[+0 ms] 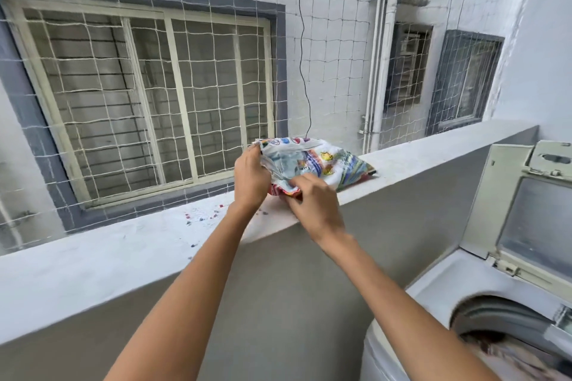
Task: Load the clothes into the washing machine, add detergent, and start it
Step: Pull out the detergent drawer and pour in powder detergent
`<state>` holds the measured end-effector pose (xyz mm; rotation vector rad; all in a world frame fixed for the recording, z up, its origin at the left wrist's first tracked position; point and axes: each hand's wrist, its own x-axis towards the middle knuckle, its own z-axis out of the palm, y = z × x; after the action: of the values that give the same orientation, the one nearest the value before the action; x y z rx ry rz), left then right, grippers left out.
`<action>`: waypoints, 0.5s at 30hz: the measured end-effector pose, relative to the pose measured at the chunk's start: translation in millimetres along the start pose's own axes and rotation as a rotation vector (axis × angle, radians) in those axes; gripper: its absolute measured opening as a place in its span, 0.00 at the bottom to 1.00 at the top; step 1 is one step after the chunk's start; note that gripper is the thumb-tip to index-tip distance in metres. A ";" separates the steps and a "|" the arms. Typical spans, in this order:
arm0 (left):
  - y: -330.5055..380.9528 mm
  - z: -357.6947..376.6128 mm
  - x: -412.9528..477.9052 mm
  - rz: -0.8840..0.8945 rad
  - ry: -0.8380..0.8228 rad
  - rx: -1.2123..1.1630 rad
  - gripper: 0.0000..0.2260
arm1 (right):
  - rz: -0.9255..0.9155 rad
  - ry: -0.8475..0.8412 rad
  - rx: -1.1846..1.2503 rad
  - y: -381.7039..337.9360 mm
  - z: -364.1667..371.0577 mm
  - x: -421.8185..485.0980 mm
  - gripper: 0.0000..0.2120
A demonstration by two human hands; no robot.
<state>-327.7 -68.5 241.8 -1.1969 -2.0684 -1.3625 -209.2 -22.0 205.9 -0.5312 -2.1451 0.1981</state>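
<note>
A colourful printed detergent bag (328, 164) lies on the top of the balcony ledge (123, 254). My left hand (251, 178) grips the bag's left, open end. My right hand (312, 202) pinches the bag's near edge, fingers curled into the plastic. At the lower right stands a top-loading washing machine (439, 291) with its lid (532, 213) raised. Clothes (510, 353) lie inside the drum, only partly in view.
Small coloured detergent grains (201, 218) are scattered on the ledge left of the bag. A rope safety net (185, 96) spans the opening behind the ledge. Beyond it are a building wall, windows and drain pipes (379, 71).
</note>
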 end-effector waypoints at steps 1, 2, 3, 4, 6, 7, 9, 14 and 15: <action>-1.3 -1.6 0.7 -0.007 -0.007 -0.007 0.19 | 0.009 -0.010 -0.003 -2.3 2.3 0.8 0.11; -2.3 -2.4 0.4 -0.011 -0.010 -0.020 0.19 | 0.017 -0.013 -0.005 -3.6 3.8 1.0 0.11; -2.5 -3.5 -1.0 -0.012 -0.011 -0.040 0.19 | 0.019 -0.009 -0.004 -4.4 4.7 0.6 0.10; -2.7 -3.8 -3.0 -0.018 -0.011 -0.069 0.19 | 0.019 -0.004 0.002 -4.4 5.1 -0.3 0.10; -1.5 -4.8 -6.5 -0.050 -0.018 -0.120 0.17 | 0.017 -0.002 0.010 -4.3 3.7 -2.5 0.09; -0.1 -5.5 -8.5 -0.075 -0.033 -0.131 0.18 | 0.014 -0.002 0.011 -4.5 2.6 -3.5 0.10; 3.3 -5.3 -15.0 -0.111 -0.070 -0.142 0.18 | 0.009 0.015 0.022 -4.6 0.1 -5.9 0.12; 5.8 0.6 -34.3 -0.068 -0.014 -0.167 0.21 | -0.048 0.086 0.058 -4.4 -6.2 -15.7 0.18; 8.0 0.4 -37.6 -0.070 0.029 -0.165 0.24 | -0.071 0.105 0.056 -4.2 -7.2 -17.9 0.19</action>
<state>-300.0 -83.4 219.6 -1.1720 -2.0283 -1.5998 -195.5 -34.0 198.3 -0.4232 -2.0470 0.1862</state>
